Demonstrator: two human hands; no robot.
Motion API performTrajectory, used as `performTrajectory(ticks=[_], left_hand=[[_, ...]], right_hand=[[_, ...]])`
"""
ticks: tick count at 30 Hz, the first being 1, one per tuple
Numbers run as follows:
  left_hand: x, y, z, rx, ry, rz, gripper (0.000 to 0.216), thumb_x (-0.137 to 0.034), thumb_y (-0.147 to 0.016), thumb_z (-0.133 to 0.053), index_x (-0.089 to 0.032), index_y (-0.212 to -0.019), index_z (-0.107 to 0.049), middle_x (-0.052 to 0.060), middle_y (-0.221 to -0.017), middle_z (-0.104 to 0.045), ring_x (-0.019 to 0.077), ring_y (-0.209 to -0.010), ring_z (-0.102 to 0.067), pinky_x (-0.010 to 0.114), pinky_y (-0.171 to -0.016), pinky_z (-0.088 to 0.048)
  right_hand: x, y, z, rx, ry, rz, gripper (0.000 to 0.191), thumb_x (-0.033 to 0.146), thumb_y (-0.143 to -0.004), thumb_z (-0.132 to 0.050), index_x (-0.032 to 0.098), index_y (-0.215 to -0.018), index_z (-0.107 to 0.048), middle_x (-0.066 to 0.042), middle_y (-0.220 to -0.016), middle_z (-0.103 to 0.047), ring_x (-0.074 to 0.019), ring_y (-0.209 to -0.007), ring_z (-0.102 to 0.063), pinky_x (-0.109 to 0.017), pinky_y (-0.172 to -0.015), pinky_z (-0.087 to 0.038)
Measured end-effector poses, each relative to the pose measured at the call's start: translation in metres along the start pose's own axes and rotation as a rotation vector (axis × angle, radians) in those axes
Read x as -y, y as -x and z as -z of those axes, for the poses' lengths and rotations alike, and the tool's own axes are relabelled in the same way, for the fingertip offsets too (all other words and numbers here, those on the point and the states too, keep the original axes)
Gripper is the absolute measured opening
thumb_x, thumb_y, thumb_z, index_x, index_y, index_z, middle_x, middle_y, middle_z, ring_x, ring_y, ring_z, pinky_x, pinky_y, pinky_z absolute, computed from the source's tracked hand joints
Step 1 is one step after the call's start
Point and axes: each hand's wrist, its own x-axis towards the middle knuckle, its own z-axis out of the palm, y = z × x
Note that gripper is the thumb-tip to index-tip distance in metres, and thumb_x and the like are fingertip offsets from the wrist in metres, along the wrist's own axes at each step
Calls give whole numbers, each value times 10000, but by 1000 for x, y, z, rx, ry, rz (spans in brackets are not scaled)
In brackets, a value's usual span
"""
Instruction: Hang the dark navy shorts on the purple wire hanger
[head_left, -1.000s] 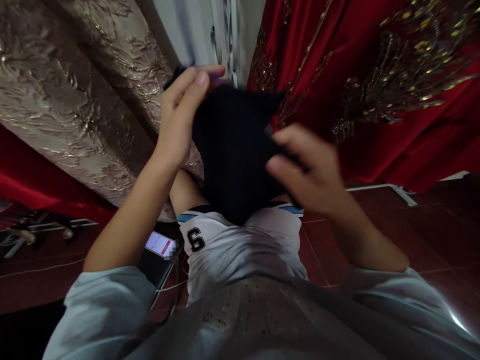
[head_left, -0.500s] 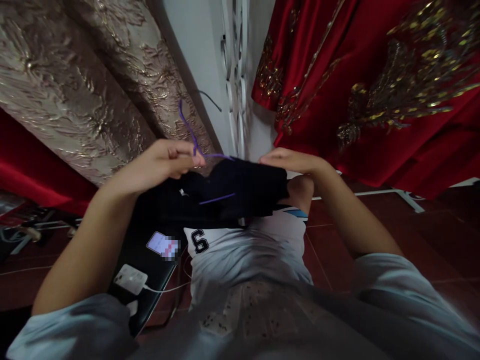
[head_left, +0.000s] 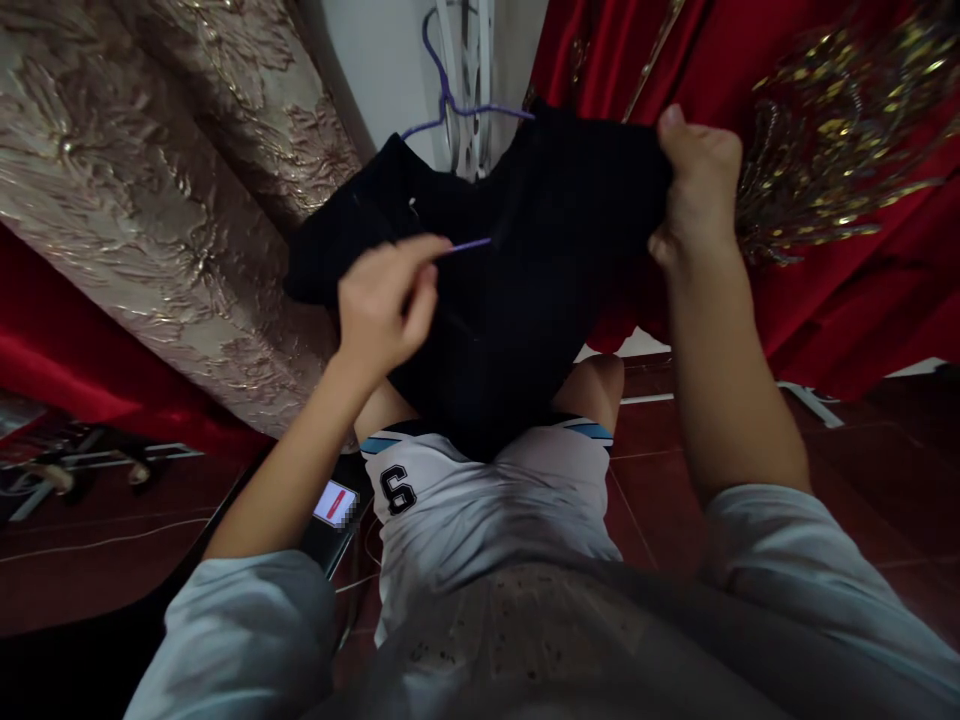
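Observation:
A dark short-sleeved shirt (head_left: 540,280) hangs on a purple clothes hanger (head_left: 445,98), held up over my lap. The hanger's hook points upward, and its shoulders run into the collar opening. A straight purple bar shows in front of the shirt's chest, with its right end covered by dark cloth. My left hand (head_left: 390,300) is closed around the left end of this bar, its fingertips partly hidden. Out at the right sleeve, my right hand (head_left: 701,185) grips the cloth's edge and stretches it sideways. A small white spot, perhaps a label, shows inside the collar.
Gold textured fabric (head_left: 187,200) hangs at the left, red fabric with gold sequins (head_left: 840,150) at the right. Between them stands a white metal rack (head_left: 469,90). A lit phone (head_left: 335,503) lies on a black seat (head_left: 341,550) beside my leg.
The shirt and hanger have risen off my lap and spread out. My left hand has gone from the hanger's neck to its lower bar; my right hand has moved up and right.

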Motion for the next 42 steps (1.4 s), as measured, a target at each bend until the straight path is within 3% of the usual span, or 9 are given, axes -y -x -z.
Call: performTrajectory(ticks=[3, 5, 9, 12, 15, 19, 31, 38, 42], left_hand=[[-10, 33, -23, 454, -17, 196, 406, -346, -1060, -513, -252, -1450, -571, 49, -896, -732, 232, -741, -689, 341, -724, -511], [-11, 50, -41, 550, 9, 352, 447, -367, -1043, -555, -213, -1463, -568, 71, -931, -744, 253, -793, -707, 345, -759, -525], [-16, 69, -68, 294, 277, 479, 257, -263, -1025, -564, -177, -1219, -709, 87, -1125, -739, 230, -927, -696, 325, -850, -531], [-33, 76, -79, 29, 490, 587, 201, -250, -1005, -608, -206, -1164, -721, 27, -909, -703, 143, -699, -614, 241, -673, -479], [-60, 79, -85, -136, 649, 653, 229, -301, -995, -662, -218, -1206, -695, -42, -660, -466, 93, -528, -412, 205, -546, -359], [-86, 81, -87, -258, 767, 657, 270, -342, -997, -685, -233, -1242, -663, -48, -673, -386, 81, -527, -378, 194, -524, -341], [-88, 103, -92, -431, 1009, 815, 416, -340, -1011, -637, -254, -1376, -456, 20, -921, -670, 129, -724, -668, 247, -736, -553], [-73, 157, -130, 27, 854, 902, 88, -220, -905, -645, -176, -895, -569, 27, -816, -631, 145, -791, -641, 242, -733, -499], [-67, 163, -151, 115, 693, 838, 169, -199, -958, -571, -193, -807, -495, -14, -716, -510, 132, -668, -521, 259, -665, -425]], right_hand=[[-11, 22, 29, -33, 29, 73, 486, 422, -900, -742, 258, -602, -396, 32, -597, -359, -104, -516, -296, -275, -528, -338], [-18, 38, 41, -79, 66, 80, 476, 476, -876, -735, 267, -614, -398, 27, -611, -369, -120, -530, -310, -289, -554, -376], [-24, 81, 36, -330, 222, 278, 111, 327, -856, -676, 227, -890, -642, -69, -934, -620, -198, -870, -612, -374, -875, -495], [-29, 138, 11, -550, 427, 296, 189, 411, -905, -653, 244, -974, -600, -77, -1037, -620, -216, -966, -597, -383, -894, -494], [-51, 199, -16, 35, 437, -324, 351, 551, -915, -611, 217, -836, -538, -20, -764, -598, -169, -732, -580, -311, -728, -481], [-90, 242, -31, 419, 365, -573, 393, 506, -882, -566, 172, -676, -594, -31, -600, -612, -135, -549, -557, -252, -549, -410], [-91, 237, -33, 398, 148, -751, 387, 545, -788, -589, 168, -702, -588, -7, -574, -587, -86, -496, -474, -217, -492, -341], [-82, 232, -30, 457, 114, -704, 199, 348, -777, -664, 167, -693, -659, -1, -567, -610, -88, -505, -487, -215, -494, -338], [-64, 193, -49, 354, 89, -626, 242, 301, -858, -651, 192, -643, -628, 42, -470, -474, -67, -443, -413, -197, -467, -307]])
